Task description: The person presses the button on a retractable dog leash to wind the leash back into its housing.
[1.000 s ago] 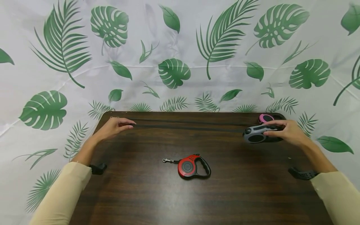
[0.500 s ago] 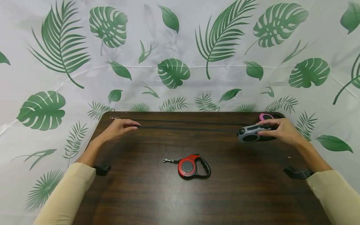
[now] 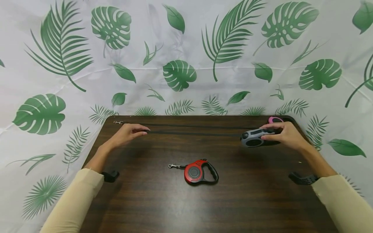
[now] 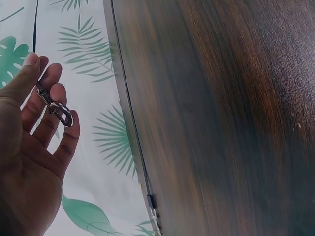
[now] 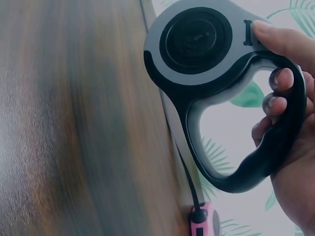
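A person's left hand (image 3: 130,133) pinches a black strap (image 3: 192,133) between thumb and forefinger, the metal clip (image 4: 60,113) lying against the other, loosely bent fingers, at the far left of a dark wooden worktop (image 3: 145,207). The strap runs straight across to a grey leash (image 3: 253,139), gripped at right by the right hand (image 3: 287,135), its fingers curled through the handle (image 5: 253,167) and its thumb on the casing. A red leash (image 3: 193,172) lies midway between, nearer the person; a pink leash (image 3: 275,120) sits at the back right corner.
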